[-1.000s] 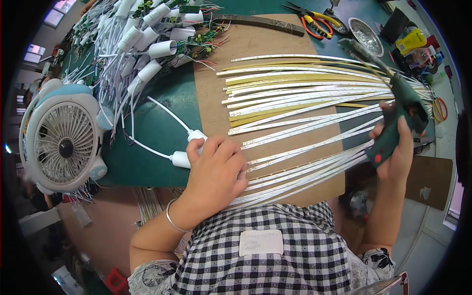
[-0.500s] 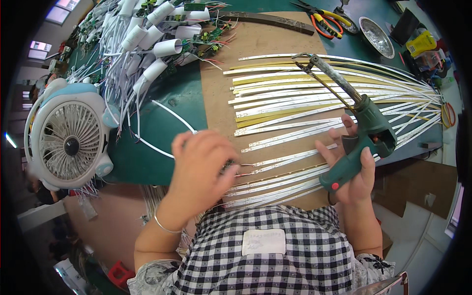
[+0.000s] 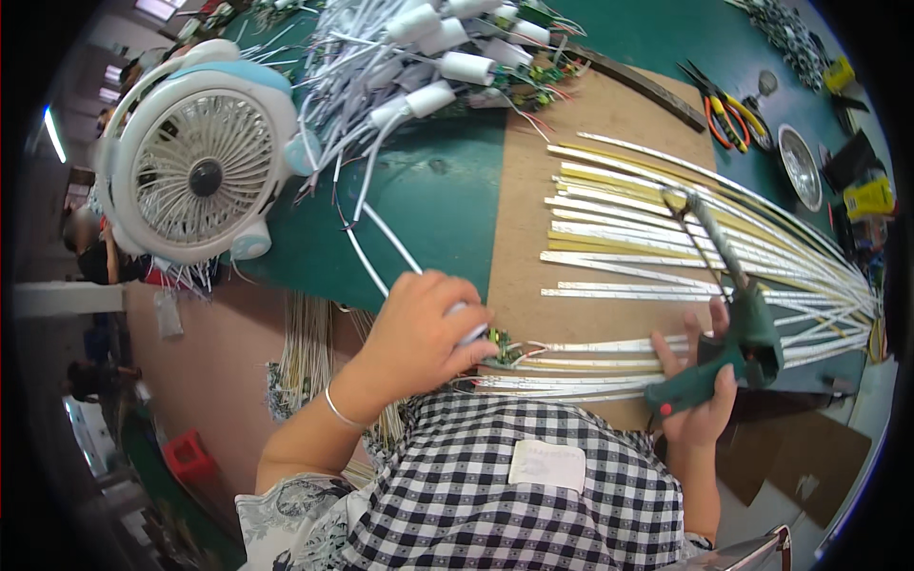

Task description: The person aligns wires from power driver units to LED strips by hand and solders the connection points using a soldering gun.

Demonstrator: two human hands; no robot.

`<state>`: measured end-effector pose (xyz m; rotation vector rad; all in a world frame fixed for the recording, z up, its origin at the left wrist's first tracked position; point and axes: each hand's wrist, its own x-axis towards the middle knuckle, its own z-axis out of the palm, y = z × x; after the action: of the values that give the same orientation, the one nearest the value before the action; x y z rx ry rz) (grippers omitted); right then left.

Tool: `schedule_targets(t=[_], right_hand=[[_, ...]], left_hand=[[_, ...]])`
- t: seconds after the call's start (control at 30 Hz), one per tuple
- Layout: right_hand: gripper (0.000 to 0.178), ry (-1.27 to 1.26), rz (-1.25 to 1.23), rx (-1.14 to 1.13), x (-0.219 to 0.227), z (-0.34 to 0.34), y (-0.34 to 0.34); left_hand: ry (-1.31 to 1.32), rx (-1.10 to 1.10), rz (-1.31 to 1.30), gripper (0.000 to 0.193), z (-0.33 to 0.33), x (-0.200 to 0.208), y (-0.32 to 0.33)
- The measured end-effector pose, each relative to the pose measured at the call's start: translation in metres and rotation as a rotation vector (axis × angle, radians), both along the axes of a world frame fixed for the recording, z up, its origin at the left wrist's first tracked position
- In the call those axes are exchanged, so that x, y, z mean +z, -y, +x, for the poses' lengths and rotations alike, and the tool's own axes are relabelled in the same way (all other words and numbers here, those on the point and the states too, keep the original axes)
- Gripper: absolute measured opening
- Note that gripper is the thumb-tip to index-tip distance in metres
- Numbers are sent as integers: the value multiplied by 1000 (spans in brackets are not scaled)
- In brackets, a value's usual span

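Two grasps | left grip (image 3: 428, 328): clasps white cylinder (image 3: 468, 325), green circuit board (image 3: 500, 345) just right of fingers | right grip (image 3: 703, 414): cradles green soldering gun (image 3: 754, 328), now nearer left grip, narrowing working gap

Matt plastic soldering gun (image 3: 752, 314), cloth apron (image 3: 457, 476)

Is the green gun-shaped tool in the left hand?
No, the right hand holds the green gun-shaped tool, while the left hand grips a white cylindrical housing.
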<state>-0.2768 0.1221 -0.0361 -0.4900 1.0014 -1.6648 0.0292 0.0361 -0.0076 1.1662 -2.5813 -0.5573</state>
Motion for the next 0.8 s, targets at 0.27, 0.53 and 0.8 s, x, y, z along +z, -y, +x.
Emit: schedule_targets(t=[0.27, 0.53, 0.8], right_hand=[[72, -14, -8, -16, -1, 1, -6], [60, -34, -52, 4, -1, 1, -11], [58, -17, -101, 59, 2, -3, -10]], left_hand=[[-139, 344, -388, 27, 27, 2, 68], [21, 418, -544, 38, 24, 1, 172], [-255, 294, -54, 32, 49, 69, 164]])
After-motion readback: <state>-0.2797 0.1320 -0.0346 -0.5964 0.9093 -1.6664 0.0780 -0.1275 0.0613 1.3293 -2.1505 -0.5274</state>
